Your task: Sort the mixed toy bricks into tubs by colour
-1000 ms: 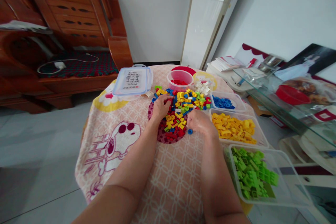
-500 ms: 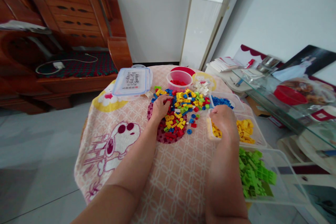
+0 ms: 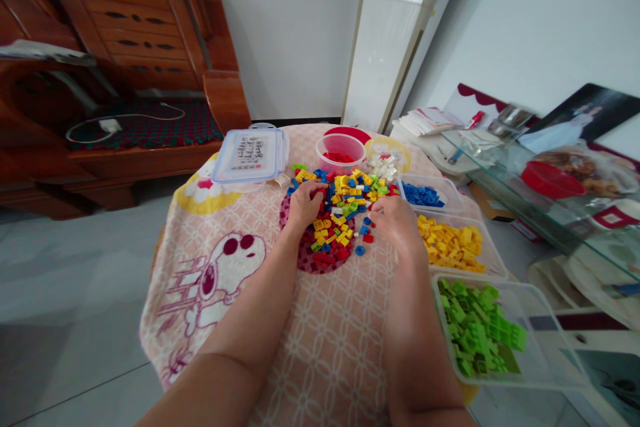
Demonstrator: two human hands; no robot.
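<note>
While reaching into a mixed pile of toy bricks with the left hand, looking down on a proper jumble: yellow, blue, red, lime green and a few bits of white, all small, chunky, solid-coloured plastic. Spread over the middle of a pinkish patterned tablecloth, partly across its round maroon patch. Heaped thickest at the far end, thinning out to mostly yellow and red nearer in. Got the left fingers bent down among red and blue pieces, and the right hand at the pile's right edge, with fingertips bunched in close. Honestly can't tell from this far off whether pinching a brick in either one. Just below the right fingers, a few strays, including a red brick and a round blue piece. Sorted by colour round the far and right sides: red in a round tub, white in a loose heap, then blue bricks, yellow bricks and green bricks in clear boxes.
</note>
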